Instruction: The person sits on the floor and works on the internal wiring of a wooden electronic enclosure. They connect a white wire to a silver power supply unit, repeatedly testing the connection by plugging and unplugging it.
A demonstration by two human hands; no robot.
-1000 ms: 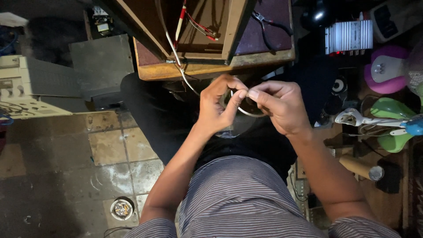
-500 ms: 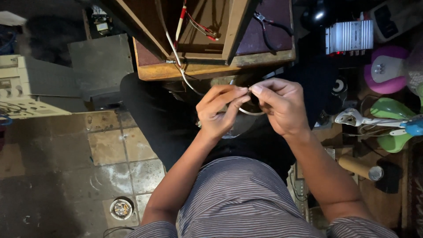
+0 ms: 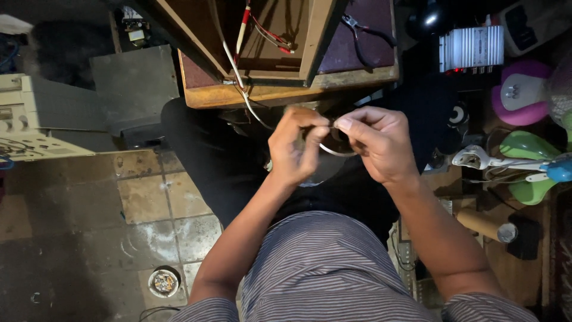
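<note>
Dim, cluttered repair corner with a worn tiled floor

Left of and below the grip lies a floor of stained, cracked tiles, with a small round tin of ash at the lower left. Above the grip stands a wooden cabinet, open, lit from above, with pliers on its purple top. Far left sit a grey metal box and a cream electronics chassis. Right of the grip a dark wooden bench carries a finned aluminium heat sink and pink and green plastic casings, all in shadow.
</note>
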